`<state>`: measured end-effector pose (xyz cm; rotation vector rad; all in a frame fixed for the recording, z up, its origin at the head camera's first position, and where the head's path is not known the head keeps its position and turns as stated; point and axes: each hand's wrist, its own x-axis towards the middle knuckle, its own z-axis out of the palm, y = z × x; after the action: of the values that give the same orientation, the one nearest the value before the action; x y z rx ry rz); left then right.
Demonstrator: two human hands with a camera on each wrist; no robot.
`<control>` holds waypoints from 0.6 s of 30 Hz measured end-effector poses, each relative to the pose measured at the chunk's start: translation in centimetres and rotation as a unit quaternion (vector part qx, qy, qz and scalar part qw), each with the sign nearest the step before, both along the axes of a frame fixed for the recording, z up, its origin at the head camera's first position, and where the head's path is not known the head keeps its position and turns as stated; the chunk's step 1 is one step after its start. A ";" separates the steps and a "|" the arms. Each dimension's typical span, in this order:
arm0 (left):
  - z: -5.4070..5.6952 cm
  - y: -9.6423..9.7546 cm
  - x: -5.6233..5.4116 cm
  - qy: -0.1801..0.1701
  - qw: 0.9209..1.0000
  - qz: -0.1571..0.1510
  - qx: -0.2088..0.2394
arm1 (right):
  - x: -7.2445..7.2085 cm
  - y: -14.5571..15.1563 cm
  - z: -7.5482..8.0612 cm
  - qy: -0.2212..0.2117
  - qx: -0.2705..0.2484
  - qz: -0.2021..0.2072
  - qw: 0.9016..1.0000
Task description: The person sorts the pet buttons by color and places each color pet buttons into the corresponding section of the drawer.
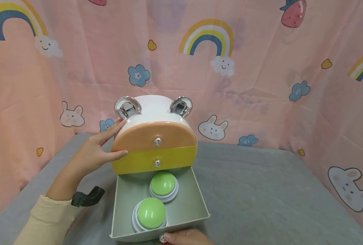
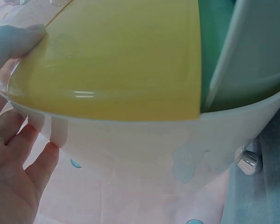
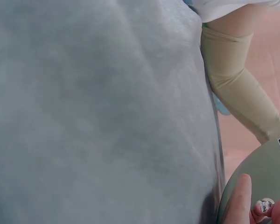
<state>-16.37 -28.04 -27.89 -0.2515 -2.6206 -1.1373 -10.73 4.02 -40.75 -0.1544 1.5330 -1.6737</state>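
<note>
A small drawer cabinet [image 1: 155,112] with a white rounded top and two shiny ears stands on the grey-covered table. Its bottom drawer [image 1: 189,190] is pulled out toward me, holding two green domed buttons [image 1: 152,213] on white bases. My left hand [image 1: 92,153] braces the cabinet's left side, thumb at the edge of the yellow middle drawer [image 1: 138,160] and fingers spread along the white side wall [image 2: 126,140]. At the drawer's front, my right hand [image 1: 187,237] pinches the small silver knob [image 3: 264,205] between thumb and fingers. Most of that hand falls below the head view.
Above the yellow drawer is a closed orange drawer [image 1: 172,132] with its own knob. The grey cloth [image 1: 261,194] stretches to both sides. A pink printed curtain [image 1: 255,109] hangs behind and around the table. A black strap [image 1: 88,197] sits on my left wrist.
</note>
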 end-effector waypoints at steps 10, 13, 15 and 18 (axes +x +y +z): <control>0.3 -0.1 0.3 0.000 1.000 -0.003 0.002 | -1.1 -0.3 2.2 -0.049 0.029 0.019 0.998; 0.3 0.0 0.3 -0.006 1.000 0.004 -0.004 | -1.7 -0.5 2.5 -0.052 0.009 0.017 0.998; 0.3 0.1 0.3 -0.008 1.000 0.007 -0.008 | -2.0 -0.7 2.5 -0.051 -0.004 0.012 0.999; 0.2 0.1 0.2 -0.011 1.000 0.008 -0.009 | -2.6 -1.0 2.5 -0.046 -0.019 0.000 0.999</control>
<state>-16.13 -27.92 -27.64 -0.2241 -2.6474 -1.1186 -13.34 2.98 -38.23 -0.0966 1.4324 -1.6878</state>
